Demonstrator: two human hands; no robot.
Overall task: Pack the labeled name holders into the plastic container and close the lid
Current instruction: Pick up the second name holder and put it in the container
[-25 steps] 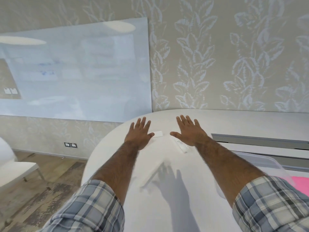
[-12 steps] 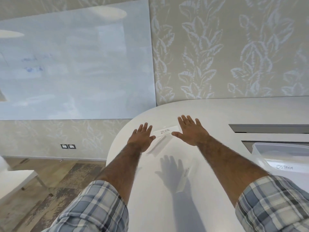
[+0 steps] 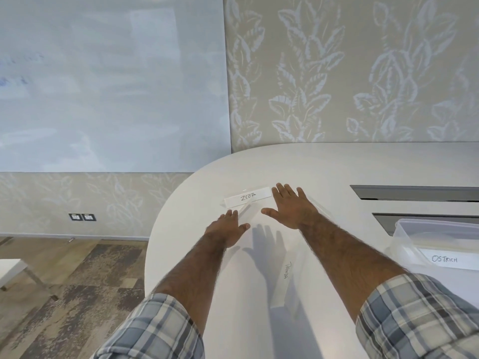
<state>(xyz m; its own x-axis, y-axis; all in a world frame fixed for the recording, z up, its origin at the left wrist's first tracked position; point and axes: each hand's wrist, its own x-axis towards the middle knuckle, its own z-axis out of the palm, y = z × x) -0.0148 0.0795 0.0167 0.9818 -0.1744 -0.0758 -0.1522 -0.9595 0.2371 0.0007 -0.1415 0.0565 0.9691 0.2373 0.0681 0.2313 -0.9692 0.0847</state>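
Observation:
A clear name holder labeled ZEBRA (image 3: 247,197) stands near the rounded far end of the white table (image 3: 324,164). My left hand (image 3: 226,228) hovers flat just in front of it, fingers spread, holding nothing. Beside the holder's right end, my right hand (image 3: 291,206) is spread wide and empty too. Between my forearms lies a second holder labeled PANDA (image 3: 285,274). At the right edge sits the clear plastic container (image 3: 404,226), with a holder labeled OSTRICH (image 3: 444,259) inside it. No lid shows.
Two long dark slots (image 3: 414,193) are cut into the tabletop at the right, behind the container. The table's curved edge drops to a wooden floor (image 3: 64,294) on the left. A whiteboard (image 3: 111,81) hangs on the patterned wall beyond.
The view has swung right and down, bringing the container and the PANDA holder into sight. Both hands stay spread near the ZEBRA holder; the left hand has drawn back slightly.

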